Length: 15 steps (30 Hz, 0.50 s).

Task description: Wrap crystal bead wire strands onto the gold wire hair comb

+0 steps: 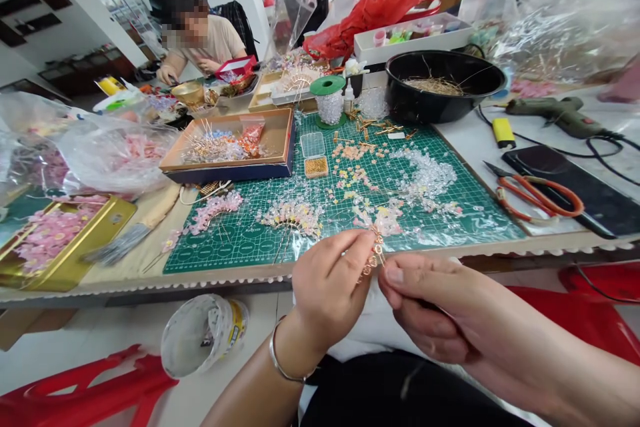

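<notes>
Left hand (327, 283) and right hand (430, 303) meet just above the near edge of the table, both closed in a tight pinch on a beaded gold wire piece (373, 257). The left fingertips grip it from the left, while the right thumb and forefinger close in from the right, partly hiding where they touch. The piece sits between the hands, over the near edge of a green cutting mat (235, 250). Farther in on the mat, a fan-shaped beaded spray (293, 219) and a pink beaded spray (214, 211) look assembled, and a gold tin (65, 280) at near left holds more pink beadwork. Much looks unused, though: loose clear beads (425, 173) and small pink and yellow flowers (353, 177) lie scattered over the mat, short gold pieces (375, 127) sit toward its far edge, and a cardboard tray (227, 172) holds a heap of wires and beads. (Nothing in view shows how many pieces are wanted.) To the right lie orange-handled scissors (540, 197) and a hot glue gun (550, 113), and a co-worker (200, 33) sits at far left.
</notes>
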### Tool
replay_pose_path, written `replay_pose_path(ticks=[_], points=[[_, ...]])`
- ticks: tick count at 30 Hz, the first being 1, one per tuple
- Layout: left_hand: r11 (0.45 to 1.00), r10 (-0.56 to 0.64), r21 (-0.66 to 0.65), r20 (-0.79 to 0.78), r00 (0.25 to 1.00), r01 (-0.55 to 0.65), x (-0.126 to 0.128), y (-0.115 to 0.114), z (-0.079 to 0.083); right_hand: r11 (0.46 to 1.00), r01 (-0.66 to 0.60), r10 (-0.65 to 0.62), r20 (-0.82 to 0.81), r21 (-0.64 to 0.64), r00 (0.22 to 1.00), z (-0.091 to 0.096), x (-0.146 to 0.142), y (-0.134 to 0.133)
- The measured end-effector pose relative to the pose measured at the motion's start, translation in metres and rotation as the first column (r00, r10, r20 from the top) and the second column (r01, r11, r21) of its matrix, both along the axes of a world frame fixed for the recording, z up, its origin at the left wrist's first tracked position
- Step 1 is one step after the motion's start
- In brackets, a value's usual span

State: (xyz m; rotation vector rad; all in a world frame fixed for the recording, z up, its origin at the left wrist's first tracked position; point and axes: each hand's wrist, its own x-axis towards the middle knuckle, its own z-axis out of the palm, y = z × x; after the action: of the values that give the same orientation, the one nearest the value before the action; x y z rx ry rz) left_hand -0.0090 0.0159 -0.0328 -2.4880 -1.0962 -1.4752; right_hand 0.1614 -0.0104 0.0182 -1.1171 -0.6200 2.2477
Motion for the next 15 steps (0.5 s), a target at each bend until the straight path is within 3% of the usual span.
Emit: replay_pose_path(ticks=[4, 7, 15], points=[[0.99, -0.037, -0.13, 0.164, 0.986, 0.059, 0.002, -0.002, 0.004, 1.0, -0.003, 0.004, -0.046, 0.024, 0.999, -0.005, 0.008, -0.005], [0.982, -0.059, -0.165, 0.202, 0.978, 0.093, 0.005, -0.004, 0.006, 0.997, -0.042, 0.043, -0.021, 0.066, 0.999, -0.006, 0.013, -0.009], [0.981, 0.019, -0.194, 0.217, 0.976, 0.025, 0.002, -0.005, 0.011, 0.911, -0.324, 0.274, 0.214, 0.254, 0.938, -0.013, 0.026, -0.018]])
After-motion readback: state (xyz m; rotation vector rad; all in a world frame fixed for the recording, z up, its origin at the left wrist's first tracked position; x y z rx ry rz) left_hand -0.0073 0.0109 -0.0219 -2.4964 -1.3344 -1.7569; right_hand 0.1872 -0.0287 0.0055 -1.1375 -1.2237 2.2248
